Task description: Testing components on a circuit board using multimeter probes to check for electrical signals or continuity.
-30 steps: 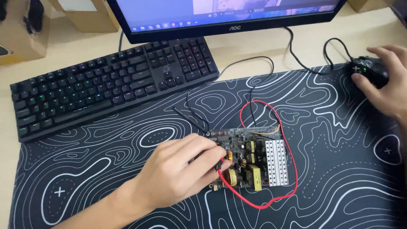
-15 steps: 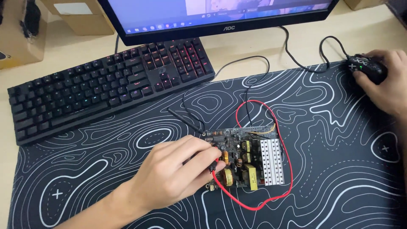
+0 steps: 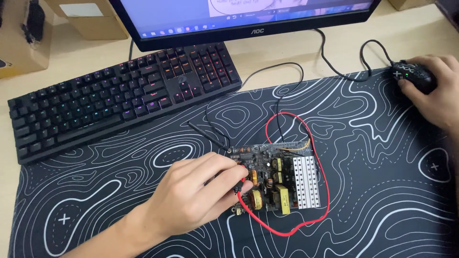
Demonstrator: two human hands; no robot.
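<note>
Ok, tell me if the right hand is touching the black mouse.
Touching. The head view shows the right hand draped over the black mouse, fingers wrapped along its far side and top with no gap visible.

Open mat between circuit board and mouse; cables crowd the board's far side.

The red wire [image 3: 325, 191] loops round the circuit board [image 3: 277, 179], and black cables [image 3: 282, 81] trail toward the monitor [image 3: 248, 19]. The keyboard [image 3: 124, 95] blocks the far left; bare desk mat [image 3: 382, 191] lies right and near.

matt cloth desk mat [image 3: 363, 191]; perforated metal heatsink [image 3: 306, 181]; matt plastic keyboard [image 3: 119, 95]
</note>
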